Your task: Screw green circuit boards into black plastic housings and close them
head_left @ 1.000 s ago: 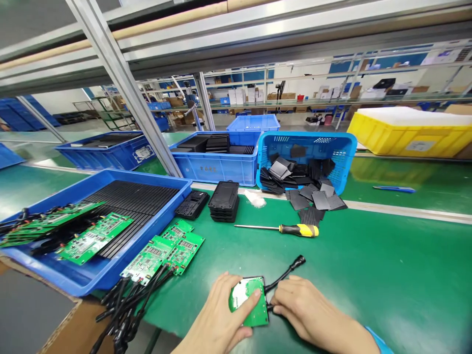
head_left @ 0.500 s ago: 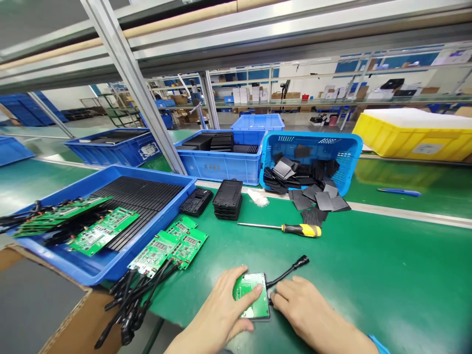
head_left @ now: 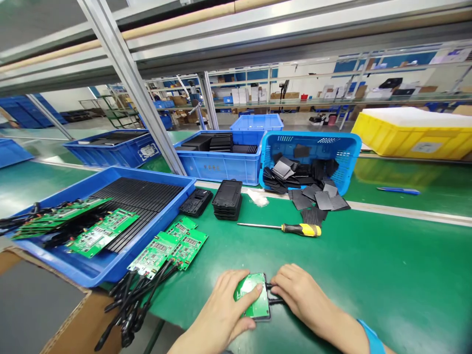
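Observation:
A small green circuit board (head_left: 254, 297) lies on the green mat at the near edge, seated in a dark case. My left hand (head_left: 220, 314) presses on its left side, thumb and fingers over the board. My right hand (head_left: 304, 297) grips the black cable (head_left: 275, 300) where it joins the board's right edge; the cable's far end is hidden under this hand. A yellow-handled screwdriver (head_left: 291, 228) lies a little beyond both hands.
A blue tray (head_left: 162, 209) at left holds green boards with black leads; more boards (head_left: 167, 248) lie beside it. Stacked black cases (head_left: 226, 199), a tipped blue basket (head_left: 350, 147) spilling black finned plates, blue bins and a yellow bin (head_left: 416, 135) stand behind.
The black cable that stuck out to the upper right is now folded in under my right hand, which slid closer to the board. My left hand stays on the board.

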`<state>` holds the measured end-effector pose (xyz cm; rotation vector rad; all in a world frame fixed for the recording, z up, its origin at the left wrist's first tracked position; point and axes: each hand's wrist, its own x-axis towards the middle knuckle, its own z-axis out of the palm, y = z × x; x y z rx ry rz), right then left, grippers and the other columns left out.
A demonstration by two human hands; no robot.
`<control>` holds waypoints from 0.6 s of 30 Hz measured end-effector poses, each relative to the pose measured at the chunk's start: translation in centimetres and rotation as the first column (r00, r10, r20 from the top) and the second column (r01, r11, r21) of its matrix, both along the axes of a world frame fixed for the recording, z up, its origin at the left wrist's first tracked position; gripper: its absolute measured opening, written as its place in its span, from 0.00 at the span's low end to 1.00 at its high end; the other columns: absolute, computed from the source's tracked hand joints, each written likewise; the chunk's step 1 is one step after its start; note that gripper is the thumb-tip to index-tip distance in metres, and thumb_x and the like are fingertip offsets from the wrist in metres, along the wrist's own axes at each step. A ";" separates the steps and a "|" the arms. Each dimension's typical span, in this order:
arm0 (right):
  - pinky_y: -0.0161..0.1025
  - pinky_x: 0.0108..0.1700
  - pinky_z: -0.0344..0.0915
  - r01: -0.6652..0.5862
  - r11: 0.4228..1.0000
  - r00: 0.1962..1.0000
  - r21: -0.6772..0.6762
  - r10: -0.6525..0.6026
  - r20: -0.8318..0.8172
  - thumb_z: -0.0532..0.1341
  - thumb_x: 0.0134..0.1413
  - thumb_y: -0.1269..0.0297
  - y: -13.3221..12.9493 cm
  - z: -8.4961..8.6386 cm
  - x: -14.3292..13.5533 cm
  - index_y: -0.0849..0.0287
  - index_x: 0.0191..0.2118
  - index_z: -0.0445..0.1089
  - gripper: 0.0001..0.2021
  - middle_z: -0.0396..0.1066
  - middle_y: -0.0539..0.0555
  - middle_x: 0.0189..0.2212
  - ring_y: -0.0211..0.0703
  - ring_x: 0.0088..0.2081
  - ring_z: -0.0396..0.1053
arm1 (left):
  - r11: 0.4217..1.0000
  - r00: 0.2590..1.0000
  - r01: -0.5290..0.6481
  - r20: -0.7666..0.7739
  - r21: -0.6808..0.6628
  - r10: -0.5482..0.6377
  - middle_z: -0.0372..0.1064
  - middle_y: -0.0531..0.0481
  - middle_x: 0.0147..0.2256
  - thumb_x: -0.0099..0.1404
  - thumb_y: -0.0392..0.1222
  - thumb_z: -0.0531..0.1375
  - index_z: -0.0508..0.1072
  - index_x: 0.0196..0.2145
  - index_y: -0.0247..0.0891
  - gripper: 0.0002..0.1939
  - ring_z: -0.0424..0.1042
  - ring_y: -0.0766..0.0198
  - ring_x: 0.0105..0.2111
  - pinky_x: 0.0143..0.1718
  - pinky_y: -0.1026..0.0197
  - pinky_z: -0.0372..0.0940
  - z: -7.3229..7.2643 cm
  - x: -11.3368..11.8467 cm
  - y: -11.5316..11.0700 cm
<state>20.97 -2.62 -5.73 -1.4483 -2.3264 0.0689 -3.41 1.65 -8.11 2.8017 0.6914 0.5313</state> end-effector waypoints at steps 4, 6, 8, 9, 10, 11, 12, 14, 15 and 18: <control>0.38 0.31 0.58 0.003 1.000 0.991 0.030 -0.007 0.136 0.59 0.57 0.77 -0.2 -0.2 -1.2 0.58 0.29 0.66 0.09 0.67 0.50 0.24 0.42 0.26 0.65 | 1.000 1.000 0.000 0.005 0.015 0.000 0.54 0.35 0.59 0.60 0.42 0.68 0.57 0.63 0.45 0.38 0.58 0.43 0.56 0.53 0.35 0.62 -0.5 0.1 -0.1; 0.42 0.29 0.57 -0.019 0.998 0.974 0.067 0.003 0.227 0.57 0.51 0.80 -0.5 -0.6 -2.2 0.61 0.29 0.68 0.08 0.68 0.54 0.23 0.47 0.25 0.65 | 0.999 1.000 0.010 0.014 0.035 -0.011 0.54 0.34 0.59 0.62 0.43 0.67 0.57 0.64 0.45 0.36 0.57 0.43 0.57 0.53 0.33 0.61 -0.3 0.2 -0.1; 0.45 0.28 0.57 -0.074 0.992 0.939 0.102 0.035 0.341 0.57 0.46 0.81 -0.9 -0.7 -2.9 0.65 0.31 0.71 0.08 0.68 0.60 0.24 0.51 0.25 0.64 | 0.999 1.000 0.015 0.005 0.050 -0.016 0.53 0.33 0.61 0.65 0.43 0.64 0.58 0.63 0.44 0.32 0.57 0.42 0.58 0.54 0.33 0.60 0.4 0.3 0.0; 0.45 0.27 0.57 -0.113 0.985 0.913 0.129 0.052 0.404 0.57 0.44 0.80 -1.1 -0.7 -3.0 0.68 0.33 0.72 0.10 0.69 0.62 0.25 0.52 0.26 0.64 | 0.998 1.000 0.021 -0.007 0.055 -0.021 0.52 0.33 0.62 0.65 0.43 0.64 0.59 0.62 0.43 0.30 0.56 0.42 0.59 0.54 0.34 0.60 0.9 0.4 0.0; 0.46 0.27 0.57 -0.149 0.976 0.888 0.159 0.062 0.456 0.56 0.43 0.80 -1.2 -0.6 -3.0 0.70 0.35 0.73 0.12 0.70 0.63 0.26 0.52 0.26 0.64 | 0.998 0.999 0.028 -0.026 0.055 -0.027 0.52 0.32 0.62 0.65 0.42 0.63 0.60 0.61 0.42 0.29 0.56 0.42 0.59 0.54 0.34 0.61 1.5 0.5 0.0; 0.45 0.27 0.58 -0.178 0.967 0.875 0.184 0.069 0.479 0.56 0.43 0.80 -1.3 -0.4 -2.8 0.71 0.37 0.73 0.13 0.71 0.64 0.27 0.52 0.27 0.64 | 0.998 0.998 0.037 -0.051 0.051 -0.035 0.53 0.32 0.62 0.65 0.42 0.63 0.61 0.61 0.41 0.28 0.57 0.42 0.59 0.54 0.35 0.62 2.1 0.6 -0.1; 0.45 0.27 0.60 -0.189 0.960 0.878 0.205 0.072 0.473 0.56 0.43 0.80 -1.4 -0.2 -2.5 0.71 0.38 0.72 0.14 0.71 0.63 0.29 0.52 0.27 0.65 | 0.998 0.996 0.047 -0.075 0.046 -0.044 0.55 0.32 0.61 0.65 0.41 0.64 0.62 0.60 0.39 0.27 0.59 0.42 0.58 0.53 0.36 0.63 2.7 0.7 -0.1; 0.44 0.29 0.63 -0.151 0.966 0.923 0.210 0.061 0.380 0.57 0.47 0.80 -1.3 0.4 -1.5 0.67 0.39 0.72 0.13 0.71 0.58 0.29 0.49 0.28 0.66 | 0.997 0.992 0.063 -0.113 0.039 -0.058 0.60 0.34 0.58 0.64 0.39 0.64 0.63 0.59 0.36 0.27 0.62 0.44 0.55 0.53 0.38 0.64 3.6 0.9 -0.2; 0.42 0.30 0.64 -0.109 0.979 0.954 0.173 0.054 0.295 0.58 0.50 0.79 -1.3 0.6 -1.0 0.64 0.41 0.71 0.11 0.71 0.56 0.30 0.47 0.29 0.67 | 0.997 0.990 0.061 -0.127 0.039 -0.056 0.62 0.35 0.58 0.64 0.38 0.64 0.63 0.58 0.35 0.27 0.63 0.44 0.54 0.52 0.39 0.65 4.0 1.0 -0.2; 0.38 0.37 0.68 -0.065 0.995 0.998 0.081 0.064 0.018 0.56 0.64 0.67 -1.4 1.0 0.0 0.59 0.46 0.68 0.07 0.73 0.53 0.37 0.43 0.36 0.70 | 0.996 0.988 0.060 -0.146 0.069 -0.050 0.63 0.37 0.57 0.64 0.38 0.63 0.63 0.58 0.35 0.25 0.64 0.46 0.53 0.51 0.42 0.67 4.4 1.2 -0.4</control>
